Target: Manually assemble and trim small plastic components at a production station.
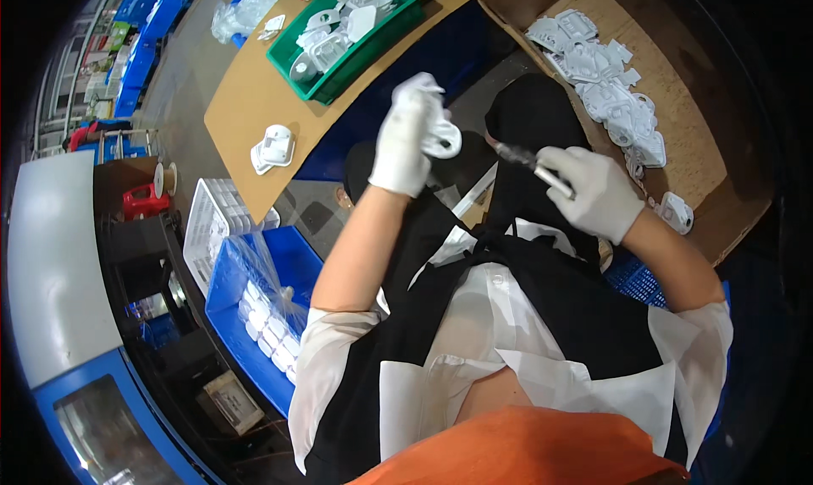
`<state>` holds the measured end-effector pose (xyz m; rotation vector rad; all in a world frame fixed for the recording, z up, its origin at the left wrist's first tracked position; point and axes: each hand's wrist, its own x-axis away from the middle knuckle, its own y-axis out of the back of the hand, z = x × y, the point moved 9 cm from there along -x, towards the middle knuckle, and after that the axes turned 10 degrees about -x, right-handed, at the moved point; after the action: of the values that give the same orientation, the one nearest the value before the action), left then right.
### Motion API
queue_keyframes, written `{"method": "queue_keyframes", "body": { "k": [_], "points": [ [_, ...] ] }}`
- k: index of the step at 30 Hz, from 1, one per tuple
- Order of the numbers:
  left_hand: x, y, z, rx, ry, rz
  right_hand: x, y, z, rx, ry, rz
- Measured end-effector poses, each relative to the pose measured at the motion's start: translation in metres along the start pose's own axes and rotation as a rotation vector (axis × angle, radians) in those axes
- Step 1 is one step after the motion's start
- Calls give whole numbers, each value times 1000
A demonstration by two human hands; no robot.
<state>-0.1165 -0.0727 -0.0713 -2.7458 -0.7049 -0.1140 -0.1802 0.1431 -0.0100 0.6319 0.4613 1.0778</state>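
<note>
Looking down: a seated person in a black apron over a white shirt, both hands in white gloves, working above the lap.
Surface: a brown cardboard sheet (246, 104) lies across the work area at upper left, over something dark blue.
On the sheet: a green tray (373, 49) filled with white moulded plastic parts, and one loose white part (273, 149) near the sheet's lower edge.
Upper right: an open cardboard box (703, 159) with a heap of white parts (605, 83) along its inner side (one more lies apart near the box's lower corner).
Lower left: a blue crate (224, 303) lined with clear plastic film and holding white parts, just beside a white slatted crate (203, 223).
Room: a grey floor, blue bins stacked far off at upper left, a small red stool (142, 201), and a blue-and-grey machine housing (59, 316) along the left edge.
Left hand (405, 138): raised, fingers closed around a white plastic part (442, 138) that juts out to the right of the glove.
Right hand (593, 189): clamped on a slim metal tool (529, 162), whose tip points left toward the held part.
Gap: the tool's tip is near the part but not touching it; the two hands are apart.
Position: the part is held over the knees, between the sheet and the box.
</note>
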Motion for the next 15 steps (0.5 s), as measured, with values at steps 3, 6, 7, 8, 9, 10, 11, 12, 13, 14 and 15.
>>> {"method": "queue_keyframes", "body": {
  "k": [3, 6, 7, 8, 9, 10, 11, 12, 13, 14, 15],
  "points": [
    [-54, 27, -27, 282, 4, -132, 18, 28, -34, 4, -204, -135],
    [-136, 124, -69, 724, -130, 419, 28, 57, -59, 103, -381, -239],
    [-157, 127, -50, 515, -87, -119, 47, 70, -96, 133, -467, -321],
    [-151, 136, -34, 154, 49, -336, 64, 84, -124, 154, -546, -372],
    [-148, 139, -27, 89, 128, -280, 70, 98, -140, 122, -708, -361],
    [-139, 142, -7, 107, 194, -339, 88, 108, -166, 132, -745, -488],
    [-127, 130, 10, 19, 262, -351, 107, 118, -185, 153, -866, -547],
    [-116, 126, 26, -19, 286, -242, 117, 128, -191, 203, -858, -615],
    [-102, 111, 47, -30, 360, -143, 137, 136, -215, 185, -1002, -617],
    [-81, 94, 59, -116, 385, -143, 154, 138, -235, 156, -1131, -605],
    [-64, 78, 71, -192, 411, -82, 159, 136, -237, 148, -1139, -605]
  ]
}}
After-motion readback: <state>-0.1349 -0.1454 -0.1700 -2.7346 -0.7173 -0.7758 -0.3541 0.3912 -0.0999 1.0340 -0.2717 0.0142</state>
